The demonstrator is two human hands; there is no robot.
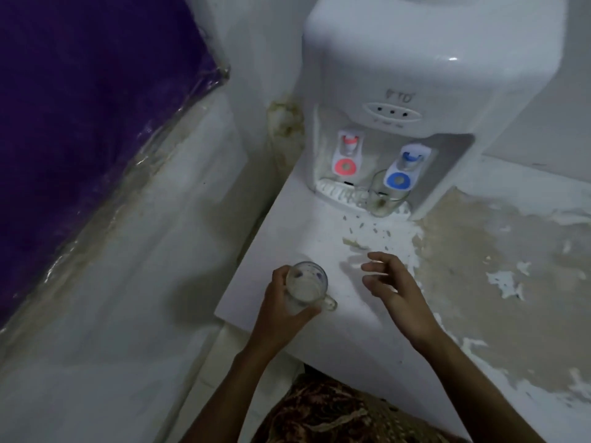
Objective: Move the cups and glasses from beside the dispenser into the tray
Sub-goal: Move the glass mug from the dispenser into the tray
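dim light; a purple panel (80, 107) fills the upper left, white wall (249, 43) behind, peeling countertop (495, 266) at right.

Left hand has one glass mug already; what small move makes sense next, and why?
Probably reach the right hand forward to the glass mug on the dispenser drip tray, under the blue tap. That hand is open and empty, while the left hand already grips a mug. No tray is in view.

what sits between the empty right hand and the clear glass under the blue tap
Nothing visible. The open right hand hovers over bare white counter, and only small specks lie on the stretch up to the clear glass on the dispenser's drip tray.
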